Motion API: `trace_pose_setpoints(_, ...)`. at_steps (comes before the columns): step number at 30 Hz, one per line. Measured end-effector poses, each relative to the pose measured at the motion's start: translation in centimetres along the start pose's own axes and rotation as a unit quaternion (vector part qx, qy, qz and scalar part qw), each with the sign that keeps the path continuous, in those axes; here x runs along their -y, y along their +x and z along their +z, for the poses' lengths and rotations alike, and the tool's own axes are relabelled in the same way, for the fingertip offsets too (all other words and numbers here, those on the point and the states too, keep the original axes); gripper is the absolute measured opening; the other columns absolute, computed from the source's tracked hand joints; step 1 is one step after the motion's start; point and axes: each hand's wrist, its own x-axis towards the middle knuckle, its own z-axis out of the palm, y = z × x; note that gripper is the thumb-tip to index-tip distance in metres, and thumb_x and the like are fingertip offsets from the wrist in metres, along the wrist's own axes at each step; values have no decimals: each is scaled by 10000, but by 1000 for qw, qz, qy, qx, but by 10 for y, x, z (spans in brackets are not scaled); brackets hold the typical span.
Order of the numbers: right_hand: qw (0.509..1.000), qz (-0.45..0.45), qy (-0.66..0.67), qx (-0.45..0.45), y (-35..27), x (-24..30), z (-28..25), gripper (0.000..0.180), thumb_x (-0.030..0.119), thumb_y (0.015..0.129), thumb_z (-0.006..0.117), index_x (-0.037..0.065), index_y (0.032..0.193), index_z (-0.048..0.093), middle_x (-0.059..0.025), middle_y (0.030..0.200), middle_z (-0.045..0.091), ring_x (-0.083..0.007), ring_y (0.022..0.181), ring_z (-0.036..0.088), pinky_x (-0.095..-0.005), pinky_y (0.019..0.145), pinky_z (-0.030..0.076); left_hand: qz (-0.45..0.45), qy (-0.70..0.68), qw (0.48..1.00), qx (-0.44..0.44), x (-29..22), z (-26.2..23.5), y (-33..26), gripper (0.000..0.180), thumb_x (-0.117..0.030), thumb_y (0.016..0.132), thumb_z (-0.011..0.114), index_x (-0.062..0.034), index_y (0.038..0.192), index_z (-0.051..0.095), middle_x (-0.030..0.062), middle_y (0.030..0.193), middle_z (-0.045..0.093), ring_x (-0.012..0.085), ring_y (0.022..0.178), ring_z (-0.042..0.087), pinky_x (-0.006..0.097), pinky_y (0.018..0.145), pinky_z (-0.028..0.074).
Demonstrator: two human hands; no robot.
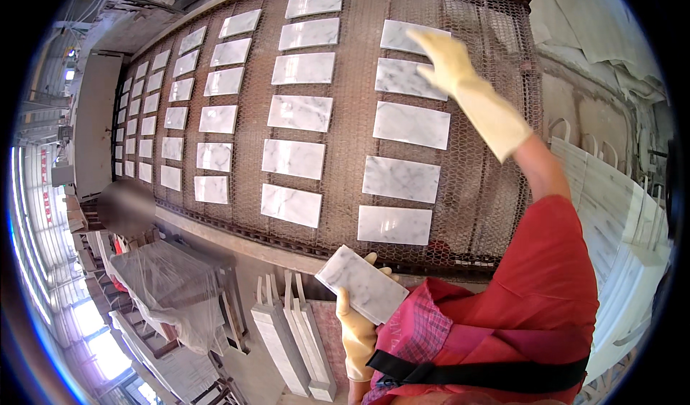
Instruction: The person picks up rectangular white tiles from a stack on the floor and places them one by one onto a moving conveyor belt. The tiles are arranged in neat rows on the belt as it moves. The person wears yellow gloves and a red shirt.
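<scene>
Belt (352, 103): rows of tiles laid, near edge bare
Left hand (357, 326): clamped on spare tile (361, 283)
Right hand (447, 58): fingers apart, over placed tile (412, 37)

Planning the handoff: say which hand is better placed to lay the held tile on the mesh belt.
Probably left: the left hand already grips the marble tile beside the mesh belt. The right hand is stretched far over the laid tiles, empty.

A white, grey-veined rectangular marble tile (361, 283) sits tilted in the yellow-gloved left hand (357, 332), just below the near edge of the brown wire-mesh conveyor belt (352, 117). On that belt a second, similar marble tile (408, 35) lies flat at the far right, under the yellow-gloved right hand (449, 60).
</scene>
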Motion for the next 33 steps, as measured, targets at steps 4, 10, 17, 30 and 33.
trace_pose_setpoints(4,951,-119,257,128,-128,75,-6,785,252,926,865,150,1625,522,-144,1683,517,-337,1518,538,-483,1302,425,13,-8,1000,21,-2,-3,6,1084,-672,882,801,-13,1654,420,256,1414,671,431,1221,685,611,1112,540)
trace_pose_setpoints(10,786,-107,477,378,-266,150,17,1086,439,852,915,141,1727,345,-246,1680,472,-422,1539,481,-471,1287,402,79,84,992,-53,-4,7,26,931,-334,901,874,-38,1655,415,212,1514,596,399,1346,630,568,1161,528)
trace_pose_setpoints(17,833,-55,461,300,-287,155,38,1184,397,801,944,148,1748,279,-233,1685,456,-420,1531,486,-474,1263,419,65,156,983,-65,0,23,32,815,-69,938,821,-35,1650,425,150,1543,581,305,1360,614,460,1125,521)
trace_pose_setpoints(30,923,95,362,89,-128,74,-27,1048,82,819,893,174,1724,373,-202,1470,645,-347,1327,662,-471,1081,607,10,91,995,27,13,36,20,896,-223,867,862,40,1611,440,260,1430,654,441,1260,683,591,1095,568)
trace_pose_setpoints(33,976,69,206,-13,-26,24,-36,1029,59,796,904,184,1694,416,-173,1429,670,-365,1321,665,-520,1129,574,-43,79,996,2,10,28,17,902,-249,875,859,34,1619,436,269,1491,619,448,1303,664,607,1117,560)
